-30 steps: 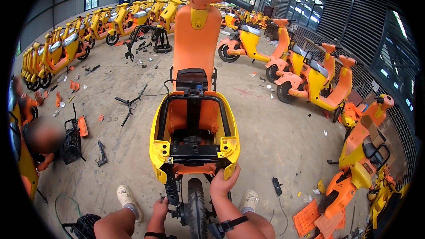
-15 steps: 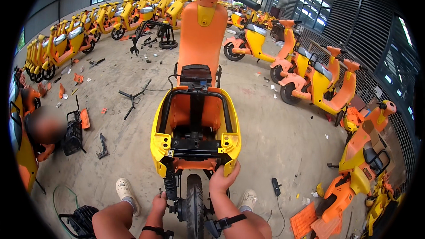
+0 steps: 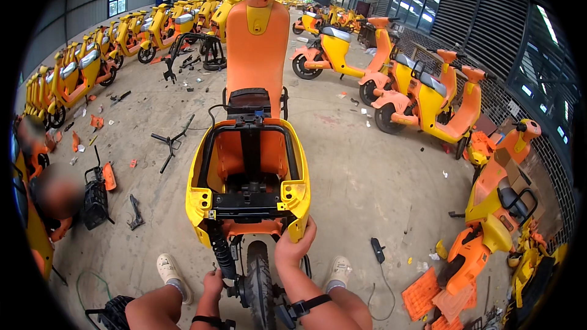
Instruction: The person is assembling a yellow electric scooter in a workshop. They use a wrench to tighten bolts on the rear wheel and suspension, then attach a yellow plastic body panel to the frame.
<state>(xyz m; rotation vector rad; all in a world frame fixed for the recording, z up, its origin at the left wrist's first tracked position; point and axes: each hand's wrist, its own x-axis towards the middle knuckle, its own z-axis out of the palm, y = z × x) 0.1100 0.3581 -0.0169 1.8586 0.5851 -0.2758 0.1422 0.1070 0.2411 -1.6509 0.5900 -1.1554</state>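
In front of me stands a partly stripped scooter with an orange front and a yellow rear body shell. My right hand grips the shell's lower right rear corner, fingers wrapped behind its edge. My left hand is closed low beside the black shock absorber, left of the rear wheel. A small dark tip pokes up from that fist; what it belongs to is hidden. The open seat bay shows a black frame tube and a black crossbar.
A loose black frame part and a black bracket lie on the floor at left. A small black box with a cable lies at right, near orange panels. Scooters line both sides. A blurred person is at far left.
The whole scene has shifted left in the picture as my head turned slightly. Both hands keep nearly the same places on the scooter.
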